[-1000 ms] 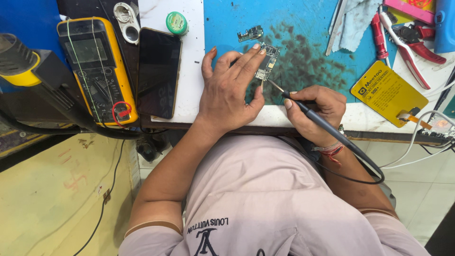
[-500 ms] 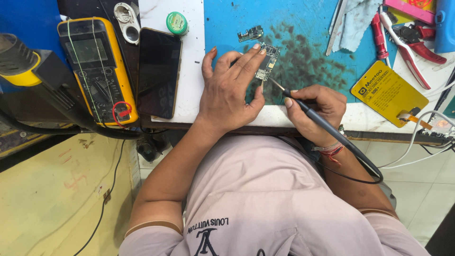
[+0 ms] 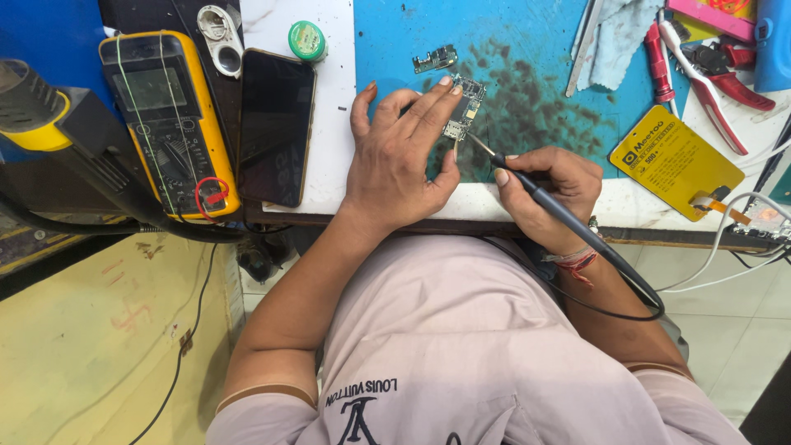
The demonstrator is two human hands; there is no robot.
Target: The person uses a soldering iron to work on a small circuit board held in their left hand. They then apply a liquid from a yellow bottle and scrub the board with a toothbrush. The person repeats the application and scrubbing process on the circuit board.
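Hands soldering a small circuit board on a blue mat

Circuit board (image 3: 463, 111), small and narrow, lies on a stained blue mat (image 3: 535, 49) near the front edge of the worktop (image 3: 329, 115), seen from above by a head camera. The left hand (image 3: 401, 161) lies flat over the mat with its fingers spread a little; the index and middle fingertips press on the board's upper end and the thumb rests beside its lower end, pinning it in place. The right hand (image 3: 548, 185) is closed around a black soldering iron (image 3: 548, 206), held like a pen, with the thin metal tip touching the board's lower edge just beside the left thumb. The iron's black cable loops down past the right wrist, which wears a red thread band.

A second, smaller board piece (image 3: 435, 58) lies on the mat just above the left hand's fingertips. To the left of the mat, on a white part of the worktop, lies a dark phone (image 3: 276, 128), screen off, with a small round green tin (image 3: 307, 39) above it. Further left sits a yellow multimeter (image 3: 169, 115), and a black and yellow hot-air tool (image 3: 58, 124) at the far left edge. To the right of the mat are a yellow card-shaped tester (image 3: 676, 161), red-handled pliers (image 3: 700, 70) and a grey cloth (image 3: 622, 37).
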